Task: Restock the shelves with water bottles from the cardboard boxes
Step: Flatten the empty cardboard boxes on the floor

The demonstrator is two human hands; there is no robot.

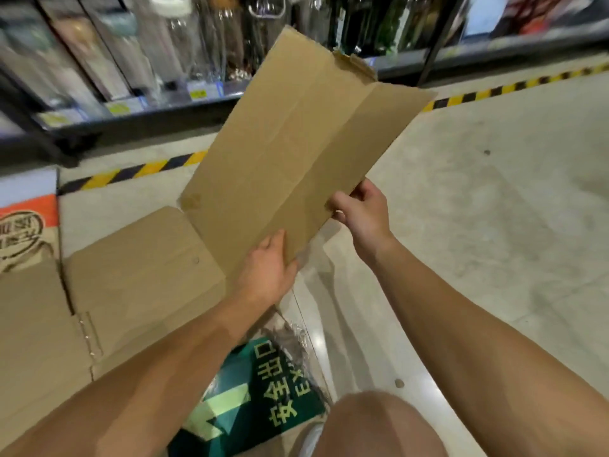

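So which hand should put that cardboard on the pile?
Probably the left hand: it grips the cardboard sheet nearest the flattened boxes lying on its side. The right hand pinches the far edge.

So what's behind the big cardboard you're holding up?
Behind the cardboard: shelf with blurry bottles, and striped floor tape. The part right behind it is hidden.

cardboard sheet (290,140): matt brown | floor (494,192): smooth, pale, slightly glossy

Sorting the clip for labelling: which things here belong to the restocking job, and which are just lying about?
Job: cardboard sheet held by left hand and right hand; flattened boxes; shelf of bottles.
Lying about: plastic wrap; exit sign; hazard tape.
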